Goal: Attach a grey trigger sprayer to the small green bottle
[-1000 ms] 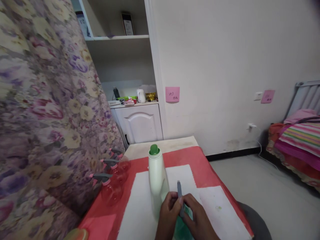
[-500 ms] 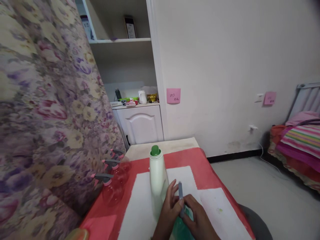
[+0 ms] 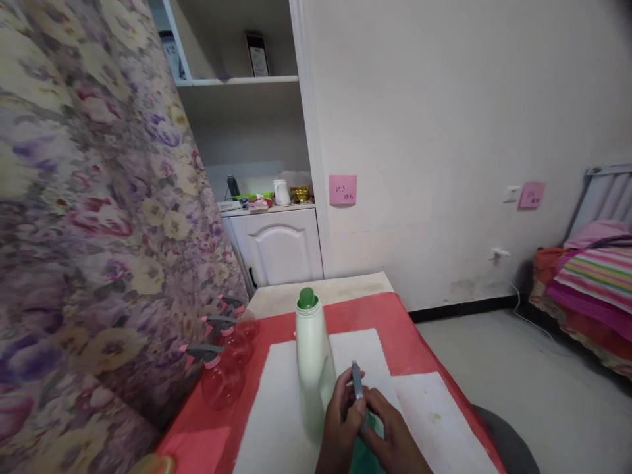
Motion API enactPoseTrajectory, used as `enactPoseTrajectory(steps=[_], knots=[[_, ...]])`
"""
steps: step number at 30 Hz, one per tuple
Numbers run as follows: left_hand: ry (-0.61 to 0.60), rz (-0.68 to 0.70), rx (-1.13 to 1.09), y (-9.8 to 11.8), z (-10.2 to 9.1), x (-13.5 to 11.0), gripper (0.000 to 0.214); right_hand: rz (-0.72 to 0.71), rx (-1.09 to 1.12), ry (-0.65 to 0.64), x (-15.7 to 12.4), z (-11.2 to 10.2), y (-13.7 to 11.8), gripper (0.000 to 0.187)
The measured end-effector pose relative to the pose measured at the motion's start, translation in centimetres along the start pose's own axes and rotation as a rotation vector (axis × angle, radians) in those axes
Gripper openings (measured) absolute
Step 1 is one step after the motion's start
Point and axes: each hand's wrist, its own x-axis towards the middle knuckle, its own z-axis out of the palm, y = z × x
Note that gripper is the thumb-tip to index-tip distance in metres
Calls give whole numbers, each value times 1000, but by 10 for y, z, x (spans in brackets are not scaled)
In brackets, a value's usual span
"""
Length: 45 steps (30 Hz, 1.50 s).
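Observation:
Low in the view, my left hand [image 3: 340, 421] and my right hand [image 3: 388, 421] close together around a grey spray head [image 3: 357, 380]. It sits over a see-through green bottle [image 3: 364, 459], which my hands and the frame's lower edge mostly hide. Fingers of both hands pinch the grey part from either side. Just left of my left hand stands a tall pale green detergent bottle [image 3: 312, 375], upright, with a green spout in its uncapped neck.
Several clear spray bottles [image 3: 222, 385] with grey and pink heads line the table's left side, beside a flowered curtain [image 3: 113, 230]. White sheets [image 3: 276, 408] lie on the red tablecloth [image 3: 355, 309]. A round-edged object [image 3: 155, 464] shows at the front left.
My left hand has shifted slightly right, and its raised fingers have curled in around the grey spray head. The detergent bottle stays in place.

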Motion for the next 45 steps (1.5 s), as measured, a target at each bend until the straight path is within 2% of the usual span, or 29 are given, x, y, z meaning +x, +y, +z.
enactPoseTrajectory(steps=[4, 8, 12, 14, 20, 26, 31, 34, 38, 42, 45], knots=[[-10, 21, -1, -1, -1, -2, 64, 3, 31, -18, 1, -1, 1, 33], [-12, 36, -19, -4, -1, -1, 63, -32, 28, 4, 3, 0, -5, 20], [-20, 66, -44, -8, 0, 0, 59, 7, -19, 172, 3, 8, -2, 10], [-11, 75, -55, -10, 0, -1, 57, 34, -28, 213, 2, 10, 0, 12], [25, 102, -70, -14, 1, -3, 58, -74, 48, -15, 2, 0, -4, 31], [55, 107, -92, -19, 2, 0, 62, -3, 121, 170, 7, 14, 13, 25], [83, 101, -81, -22, 1, 5, 60, -101, 126, 113, 9, 15, 20, 35], [91, 113, -48, -24, 0, 7, 60, -78, 157, 138, 11, 14, 18, 25], [115, 106, -74, -26, -1, 8, 62, -7, 108, 230, 14, 18, 17, 22], [124, 119, -44, -27, -1, 8, 61, -123, 79, 128, 15, 16, 21, 33], [116, 119, -29, -22, -1, 8, 60, -104, 133, 146, 16, 16, 23, 21]])
